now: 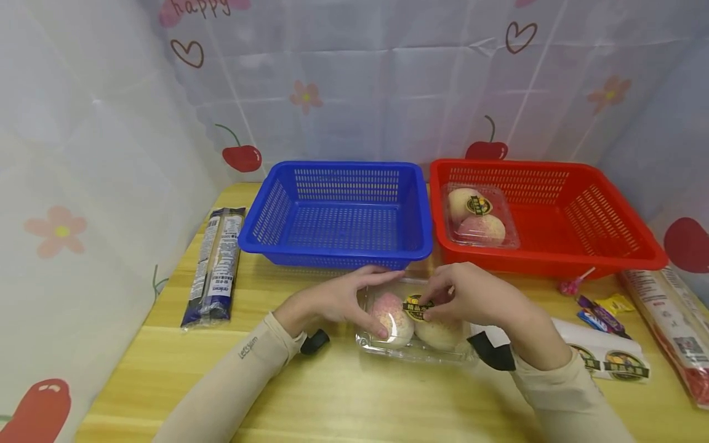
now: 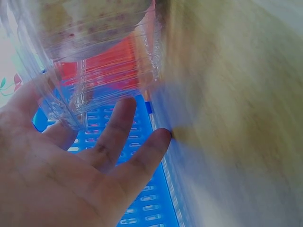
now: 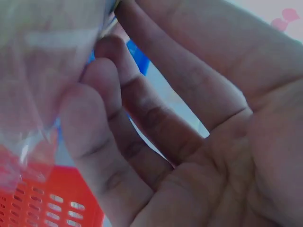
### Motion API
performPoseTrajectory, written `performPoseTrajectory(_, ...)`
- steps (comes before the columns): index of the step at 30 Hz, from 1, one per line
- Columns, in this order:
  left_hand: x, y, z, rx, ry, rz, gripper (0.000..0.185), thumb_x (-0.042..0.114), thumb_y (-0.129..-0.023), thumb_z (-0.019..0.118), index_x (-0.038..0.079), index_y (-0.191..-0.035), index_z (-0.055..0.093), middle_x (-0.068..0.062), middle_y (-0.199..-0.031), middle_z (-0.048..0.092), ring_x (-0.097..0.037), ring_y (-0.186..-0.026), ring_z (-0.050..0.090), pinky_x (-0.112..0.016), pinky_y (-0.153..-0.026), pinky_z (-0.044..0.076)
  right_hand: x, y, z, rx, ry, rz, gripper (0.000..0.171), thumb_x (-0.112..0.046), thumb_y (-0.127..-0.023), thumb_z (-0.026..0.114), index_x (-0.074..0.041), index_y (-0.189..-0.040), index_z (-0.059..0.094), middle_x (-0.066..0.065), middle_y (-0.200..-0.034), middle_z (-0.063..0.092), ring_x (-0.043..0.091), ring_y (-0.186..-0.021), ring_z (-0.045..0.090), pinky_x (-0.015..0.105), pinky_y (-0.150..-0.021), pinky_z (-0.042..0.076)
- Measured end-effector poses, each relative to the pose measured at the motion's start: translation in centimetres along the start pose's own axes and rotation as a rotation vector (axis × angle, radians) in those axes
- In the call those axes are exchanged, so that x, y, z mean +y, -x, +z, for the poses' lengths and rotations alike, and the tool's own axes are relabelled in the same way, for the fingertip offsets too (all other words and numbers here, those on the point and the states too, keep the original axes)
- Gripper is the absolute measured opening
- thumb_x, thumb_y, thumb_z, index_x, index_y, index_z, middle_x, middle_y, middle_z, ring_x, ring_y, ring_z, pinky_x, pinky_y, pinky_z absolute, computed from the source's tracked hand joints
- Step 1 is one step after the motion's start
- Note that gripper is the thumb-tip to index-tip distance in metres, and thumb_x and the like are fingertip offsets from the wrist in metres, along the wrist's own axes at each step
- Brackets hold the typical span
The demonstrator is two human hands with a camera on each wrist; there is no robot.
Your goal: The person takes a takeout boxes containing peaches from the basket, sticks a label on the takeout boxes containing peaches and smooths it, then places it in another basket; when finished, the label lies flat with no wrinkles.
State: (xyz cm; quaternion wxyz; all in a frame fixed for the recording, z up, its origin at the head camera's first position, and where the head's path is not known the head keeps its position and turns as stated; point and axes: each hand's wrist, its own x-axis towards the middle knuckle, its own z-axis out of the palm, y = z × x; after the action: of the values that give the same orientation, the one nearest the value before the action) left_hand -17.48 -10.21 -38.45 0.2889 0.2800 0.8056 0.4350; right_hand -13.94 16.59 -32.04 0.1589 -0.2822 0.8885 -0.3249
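Note:
A clear plastic box (image 1: 412,354) with two pink-and-cream peaches (image 1: 392,320) lies on the table in front of the baskets. My left hand (image 1: 346,301) holds its left end, thumb over the lid and fingers spread along the back. In the left wrist view, the box wall (image 2: 71,101) is inside the spread fingers (image 2: 118,123). My right hand (image 1: 471,298) pinches the right edge of a black-and-gold round label sticker (image 1: 415,307) at the lid. The right wrist view shows its curled fingers (image 3: 87,118) beside the clear box; the fingertips at the sticker are largely hidden there.
Behind stand a blue basket (image 1: 335,253) and a red basket (image 1: 554,264), which holds another box of peaches (image 1: 479,215). A long packet (image 1: 216,264) lies left. On the right are a sticker strip (image 1: 604,351), wrapped candies (image 1: 604,314), a lollipop (image 1: 570,287) and a long package (image 1: 672,326).

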Motion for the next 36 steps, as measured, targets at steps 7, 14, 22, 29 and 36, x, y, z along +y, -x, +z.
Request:
performPoseTrajectory(7, 0.0, 0.0, 0.0, 0.007, -0.005, 0.002, 0.107, 0.038, -0.063, 0.098, 0.049, -0.152, 0.039, 0.010, -0.156, 0.029, -0.022, -0.141, 0.030, -0.051, -0.115, 0.025, -0.2, 0.2, -0.2, 0.024, 0.056, 0.000, 0.009, -0.009, -0.085, 0.080, -0.015, -0.092, 0.080, -0.006, -0.082, 0.062, 0.013, -0.073, 0.056, 0.027, -0.063, 0.052)
performPoseTrajectory(14, 0.0, 0.2, 0.0, -0.004, -0.009, -0.005, 0.105, 0.040, -0.063, 0.097, 0.054, -0.149, 0.038, 0.010, -0.157, 0.028, -0.022, -0.141, 0.029, -0.052, -0.115, 0.023, -0.8, -0.3, 1.1, 0.009, 0.107, -0.061, 0.022, -0.017, -0.086, 0.079, -0.021, -0.108, 0.079, -0.007, -0.088, 0.059, 0.012, -0.071, 0.052, 0.026, -0.060, 0.048)
performPoseTrajectory(22, 0.1, 0.0, 0.1, -0.003, -0.014, 0.003, 0.106, 0.040, -0.064, 0.097, 0.049, -0.152, 0.038, 0.011, -0.156, 0.028, -0.023, -0.142, 0.028, -0.052, -0.115, 0.024, 0.0, 0.3, -0.2, -0.038, 0.067, 0.007, 0.021, -0.021, -0.085, 0.082, -0.019, -0.106, 0.079, -0.006, -0.082, 0.056, 0.015, -0.074, 0.054, 0.028, -0.061, 0.050)
performPoseTrajectory(29, 0.2, 0.1, 0.0, -0.004, -0.051, 0.019, 0.108, 0.041, -0.065, 0.096, 0.045, -0.154, 0.037, 0.008, -0.156, 0.029, -0.022, -0.140, 0.031, -0.050, -0.114, 0.027, 0.6, 0.6, -1.0, -0.048, 0.060, 0.045, 0.021, -0.021, -0.084, 0.083, -0.019, -0.104, 0.080, -0.004, -0.081, 0.057, 0.018, -0.077, 0.054, 0.029, -0.062, 0.050)
performPoseTrajectory(36, 1.3, 0.8, -0.7, -0.004, -0.358, 0.159, 0.099, 0.055, -0.075, 0.085, 0.027, -0.157, 0.038, 0.002, -0.162, 0.029, -0.018, -0.147, 0.026, -0.043, -0.118, 0.024, 3.1, 1.0, -1.8, -0.076, 0.081, -0.141, 0.029, -0.034, -0.087, 0.080, -0.027, -0.115, 0.076, -0.004, -0.100, 0.059, 0.020, -0.094, 0.050, 0.033, -0.074, 0.049)
